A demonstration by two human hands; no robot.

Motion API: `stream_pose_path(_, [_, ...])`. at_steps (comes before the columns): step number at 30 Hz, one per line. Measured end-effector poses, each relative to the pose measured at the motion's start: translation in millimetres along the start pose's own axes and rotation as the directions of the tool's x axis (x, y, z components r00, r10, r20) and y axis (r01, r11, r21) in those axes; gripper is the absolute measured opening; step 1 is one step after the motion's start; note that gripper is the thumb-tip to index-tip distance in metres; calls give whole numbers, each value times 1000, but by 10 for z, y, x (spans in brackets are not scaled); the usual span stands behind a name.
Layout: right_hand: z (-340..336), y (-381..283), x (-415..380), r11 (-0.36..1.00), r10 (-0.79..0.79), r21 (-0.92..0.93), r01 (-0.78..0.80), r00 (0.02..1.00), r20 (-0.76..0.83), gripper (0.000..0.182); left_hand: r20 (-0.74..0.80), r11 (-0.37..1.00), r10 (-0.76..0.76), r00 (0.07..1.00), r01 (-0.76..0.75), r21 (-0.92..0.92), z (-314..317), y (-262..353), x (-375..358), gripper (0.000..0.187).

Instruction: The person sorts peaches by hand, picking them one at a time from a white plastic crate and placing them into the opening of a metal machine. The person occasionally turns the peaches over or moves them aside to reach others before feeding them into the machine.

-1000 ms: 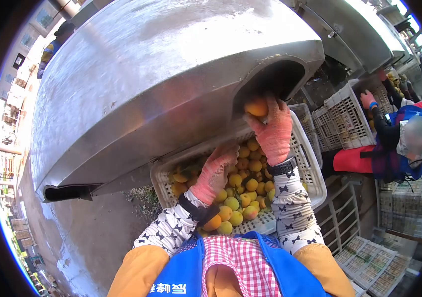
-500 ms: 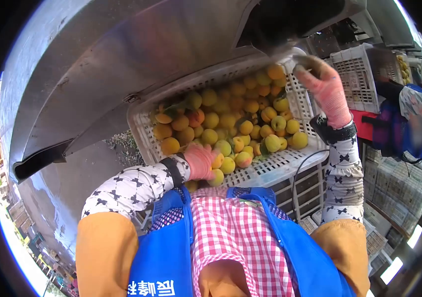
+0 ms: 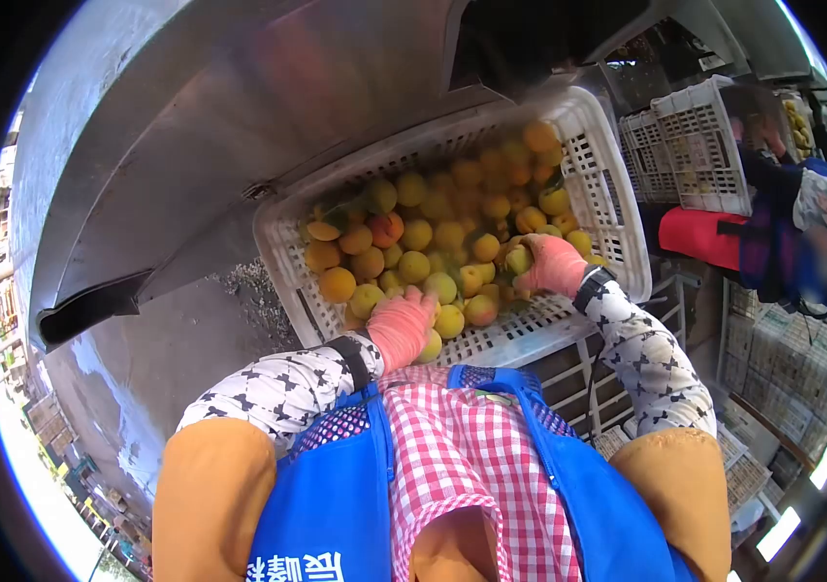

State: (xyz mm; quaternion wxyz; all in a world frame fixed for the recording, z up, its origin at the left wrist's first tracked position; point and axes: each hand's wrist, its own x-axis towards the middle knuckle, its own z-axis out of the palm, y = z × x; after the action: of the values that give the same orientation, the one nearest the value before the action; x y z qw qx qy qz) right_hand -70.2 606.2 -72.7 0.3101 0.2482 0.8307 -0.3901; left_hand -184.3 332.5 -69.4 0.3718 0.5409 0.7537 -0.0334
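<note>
A white plastic crate [image 3: 607, 184] full of yellow-orange peaches [image 3: 416, 234] sits in front of me, some with a red blush and a few green leaves among them. My right hand [image 3: 557, 264], in a pink glove, has its fingers closed round a greenish-yellow peach [image 3: 518, 259] at the right of the pile. At the near side of the crate, my left hand [image 3: 402, 325], gloved in pink too, rests on the fruit with its fingers spread. Its fingertips touch the peaches beside a green-yellow peach [image 3: 440, 286]; the palm side is hidden.
A large grey metal machine panel [image 3: 210, 126] stands behind and left of the crate. White rails [image 3: 578, 388] are under its near side. To the right are another white crate [image 3: 699, 145], a red object [image 3: 690, 238] and a person in blue [image 3: 811, 242].
My right hand has come from the crate's far right rim down to the near right of the pile and closed on a peach. My left hand has shifted slightly right over the fruit.
</note>
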Motion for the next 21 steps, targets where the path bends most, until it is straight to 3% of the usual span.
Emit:
stream_pose_path(1, [-81, -8, -64, 977, -128, 148, 155, 976, -174, 76, 1, 1000, -10, 1000, 10, -16, 1, -2, 45, 61])
stream_pose_path(2, [-148, -18, -87, 858, -195, 415, 304, 939, -285, 82, 116, 995, -78, 990, 84, -45, 19, 21, 171, 61])
stream_pose_path(3, [-399, -283, -253, 815, -226, 444, 374, 909, -350, 86, 233, 992, -66, 970, 90, -92, -11, 2, 296, 62])
stream_pose_path(5, [-746, -663, -474, 602, -233, 605, 521, 840, -491, 85, 241, 980, 30, 970, 19, -200, 104, -184, 404, 67])
stream_pose_path(7, [-916, -786, -356, 467, -261, 495, 732, 649, -714, 83, 65, 892, 47, 997, -13, -452, 0, -302, 373, 78])
stream_pose_path(8, [-1046, -886, -295, 568, -309, 273, 776, 509, -804, 83, 147, 769, -11, 989, 103, -631, 64, -425, 455, 85])
stream_pose_path(9, [-1142, -957, -216, 684, -351, 42, 728, 380, -856, 82, 122, 682, -24, 992, 106, -724, -224, -334, 350, 60])
stream_pose_path(11, [-1228, -1141, 15, 841, -388, -265, 471, 186, -903, 80, 152, 689, 79, 985, 56, -723, -304, -290, 252, 76])
stream_pose_path(12, [-1228, -1221, 107, 839, -399, -276, 469, 184, -898, 80, 163, 856, 67, 984, 27, -516, -220, -190, 208, 73])
stream_pose_path(13, [-1193, -1291, 212, 882, -385, -297, 366, 198, -901, 78, 179, 964, 44, 983, 5, -267, -118, -114, 135, 70])
stream_pose_path(14, [-1181, -1330, 294, 914, -369, -311, 260, 212, -905, 76, 108, 958, 68, 992, -35, -285, -95, -120, 62, 68])
stream_pose_path(17, [-1191, -1257, 419, 929, -332, -272, 250, 244, -911, 74, 105, 975, 11, 994, 12, -220, -52, -71, 38, 70])
stream_pose_path(19, [-1267, -1408, 720, 943, -310, -290, 165, 115, -944, 69, 146, 970, 38, 989, -2, -244, -44, -100, 137, 70])
stream_pose_path(20, [-1330, -1568, 722, 958, -266, -244, 148, 151, -952, 63, 162, 971, 79, 984, -40, -234, -55, -153, 202, 58])
stream_pose_path(21, [-1459, -1400, 862, 903, -430, -427, 52, 76, -900, 60, 167, 952, 95, 981, -41, -303, -11, -242, 282, 58])
